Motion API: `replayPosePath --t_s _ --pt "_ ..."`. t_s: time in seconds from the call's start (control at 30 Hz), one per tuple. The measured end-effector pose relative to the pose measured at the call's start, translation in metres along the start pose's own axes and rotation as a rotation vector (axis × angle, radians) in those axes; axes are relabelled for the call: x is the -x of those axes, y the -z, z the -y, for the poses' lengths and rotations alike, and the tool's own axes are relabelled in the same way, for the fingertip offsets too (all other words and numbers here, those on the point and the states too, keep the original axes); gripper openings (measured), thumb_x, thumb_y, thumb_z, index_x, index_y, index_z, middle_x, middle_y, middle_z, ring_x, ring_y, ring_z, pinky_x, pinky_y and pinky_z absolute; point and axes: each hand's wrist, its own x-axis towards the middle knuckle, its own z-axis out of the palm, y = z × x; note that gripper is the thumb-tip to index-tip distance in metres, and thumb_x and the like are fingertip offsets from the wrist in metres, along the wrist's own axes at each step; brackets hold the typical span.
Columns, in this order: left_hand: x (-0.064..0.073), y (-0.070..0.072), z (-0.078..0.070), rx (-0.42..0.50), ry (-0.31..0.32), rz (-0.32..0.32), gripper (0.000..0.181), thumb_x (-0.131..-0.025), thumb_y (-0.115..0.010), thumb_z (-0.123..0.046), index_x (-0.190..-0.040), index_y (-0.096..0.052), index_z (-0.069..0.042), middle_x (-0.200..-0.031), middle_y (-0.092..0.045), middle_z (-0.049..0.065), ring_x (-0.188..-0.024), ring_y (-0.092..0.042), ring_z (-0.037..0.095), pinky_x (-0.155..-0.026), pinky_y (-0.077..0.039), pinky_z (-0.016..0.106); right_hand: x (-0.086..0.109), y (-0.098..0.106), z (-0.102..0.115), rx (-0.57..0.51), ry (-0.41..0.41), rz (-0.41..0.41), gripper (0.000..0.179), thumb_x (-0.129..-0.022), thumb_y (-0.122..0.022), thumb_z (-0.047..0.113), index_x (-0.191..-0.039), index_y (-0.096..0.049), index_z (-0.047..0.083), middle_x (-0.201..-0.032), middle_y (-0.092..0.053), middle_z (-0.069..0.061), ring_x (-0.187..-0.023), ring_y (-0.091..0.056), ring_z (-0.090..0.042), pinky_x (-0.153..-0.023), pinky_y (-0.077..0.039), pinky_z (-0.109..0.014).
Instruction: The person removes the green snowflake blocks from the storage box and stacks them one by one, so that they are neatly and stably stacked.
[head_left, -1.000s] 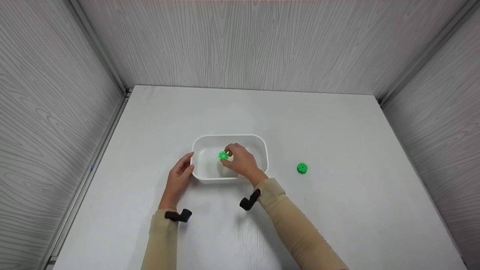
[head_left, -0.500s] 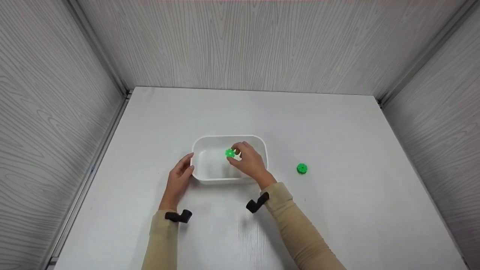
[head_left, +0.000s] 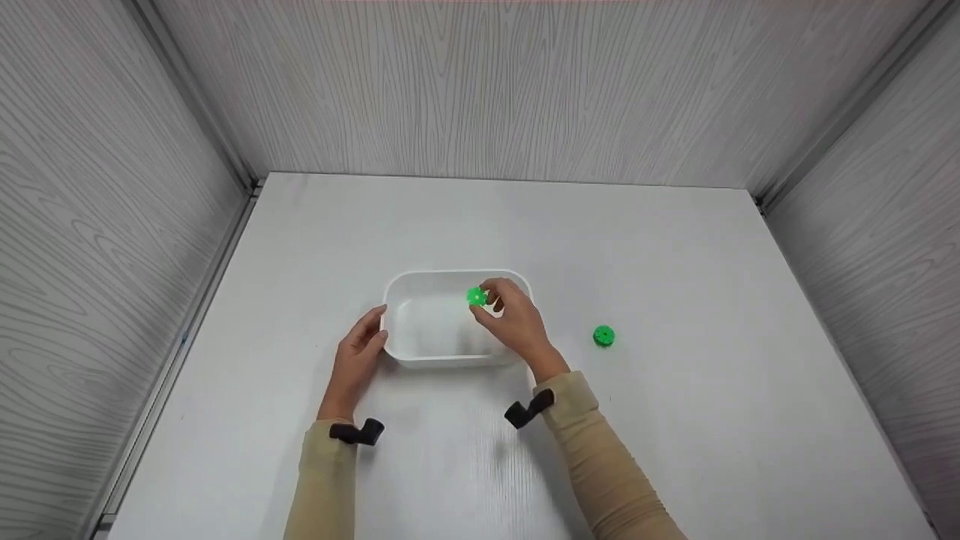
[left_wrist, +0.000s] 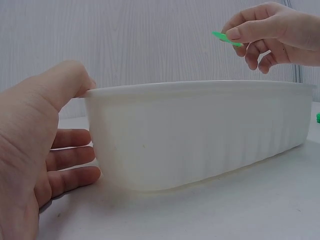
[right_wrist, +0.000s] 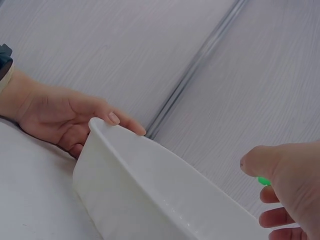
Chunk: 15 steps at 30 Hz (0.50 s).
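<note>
A thin green notched disc (head_left: pixel 476 297) is pinched between the thumb and fingertips of my right hand (head_left: pixel 517 322). That hand is above the white plastic basin (head_left: pixel 431 362), clear of its rim, as the left wrist view shows. My left hand (head_left: pixel 358 360) holds the left end of the basin. In the left wrist view the thumb of the left hand (left_wrist: pixel 30 120) lies on the rim, with several fingers beside the outer wall. From the right wrist view, only a small edge of the green disc (right_wrist: pixel 263 181) shows behind the right thumb.
A small stack of green discs (head_left: pixel 604 336) sits on the white table (head_left: pixel 712 375), right of the basin. Grey wood-grain panels (head_left: pixel 480 90) rise at the back and both sides. Black camera mounts (head_left: pixel 530 409) stick out from both wrists.
My right hand has moved right and upward with the green disc, from over the basin's middle toward its right side. The left hand and basin stay in place.
</note>
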Motion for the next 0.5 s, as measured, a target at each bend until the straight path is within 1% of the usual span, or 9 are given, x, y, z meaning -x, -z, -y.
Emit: replayPosePath --t_s 0.2,0.37,0.5 --pt "-0.005 0.003 0.021 0.034 0.027 -0.009 0.044 -0.094 -0.055 -0.015 -0.137 -0.047 -0.015 -0.137 -0.046 0.013 -0.122 -0.045 0.025 -0.091 -0.041 0.023 0.006 0.006 -0.001 -0.001 0.006 -0.039 0.029 -0.084 -0.069 0.018 -0.108 -0.058 0.008 -0.088 -0.057 -0.005 -0.075 -0.055 -0.017 -0.066 -0.046 -0.027" --pt "-0.006 0.002 0.025 -0.005 0.012 -0.023 0.043 -0.094 -0.056 -0.022 -0.136 -0.048 -0.021 -0.133 -0.049 0.009 -0.118 -0.048 0.023 -0.091 -0.042 0.024 0.011 0.013 -0.002 -0.027 -0.002 -0.068 0.029 -0.084 -0.069 0.017 -0.108 -0.059 0.007 -0.088 -0.057 -0.005 -0.075 -0.056 -0.021 -0.066 -0.047 -0.03" --pt "-0.006 0.001 0.025 -0.027 -0.002 -0.034 0.042 -0.094 -0.056 -0.023 -0.135 -0.049 -0.023 -0.134 -0.049 0.007 -0.119 -0.047 0.021 -0.093 -0.041 0.025 0.015 0.018 -0.004 -0.037 -0.007 -0.093 0.031 -0.084 -0.069 0.016 -0.11 -0.058 0.005 -0.089 -0.057 -0.005 -0.076 -0.055 -0.021 -0.066 -0.048 -0.031"
